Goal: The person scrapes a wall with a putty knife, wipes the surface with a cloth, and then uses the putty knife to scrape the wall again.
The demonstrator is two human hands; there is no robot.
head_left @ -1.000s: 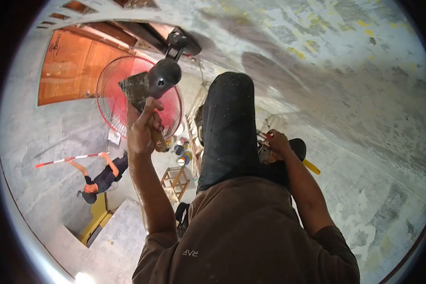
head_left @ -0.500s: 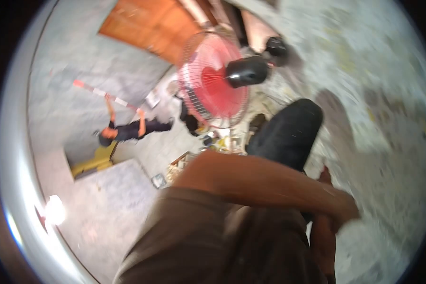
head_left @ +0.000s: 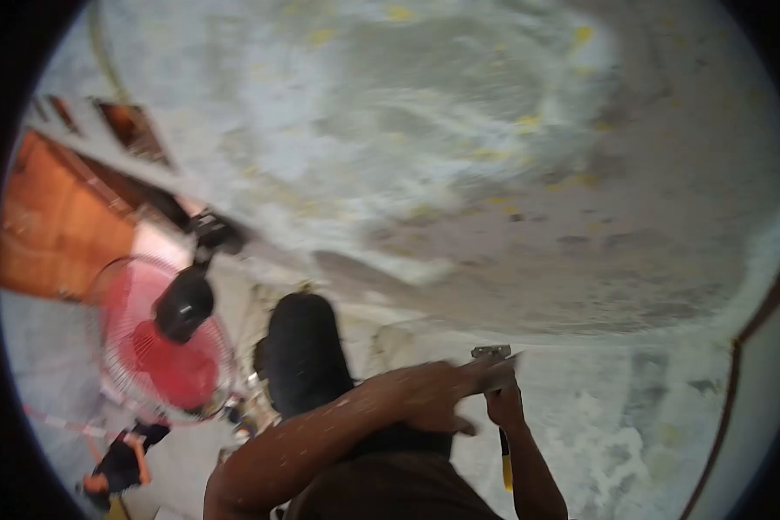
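My left hand [head_left: 446, 394] reaches across from the left, its thumb hanging apart and its fingers blurred. A flat greyish shape [head_left: 498, 373] juts from those fingertips, and I cannot tell whether it is a blade the hand holds. Right beside it, my right hand [head_left: 504, 406] comes up from below, closed around a tool with a black and yellow handle [head_left: 507, 472]. The tool's small metal head [head_left: 491, 351] shows above the fist. Both hands meet in front of a patchy painted wall [head_left: 598, 407].
A pedestal fan with a red blade [head_left: 178, 368] and black motor stands at the left. Beyond it, a person [head_left: 121, 464] in dark clothes holds a red and white pole [head_left: 65, 425]. My dark-clad knee [head_left: 303, 347] is raised. An orange-brown door panel [head_left: 56, 225] shows at far left.
My view has swung right, so the fan and the other person now appear further left and lower. Both hands have come into clearer view, with the tool's head and handle now visible.
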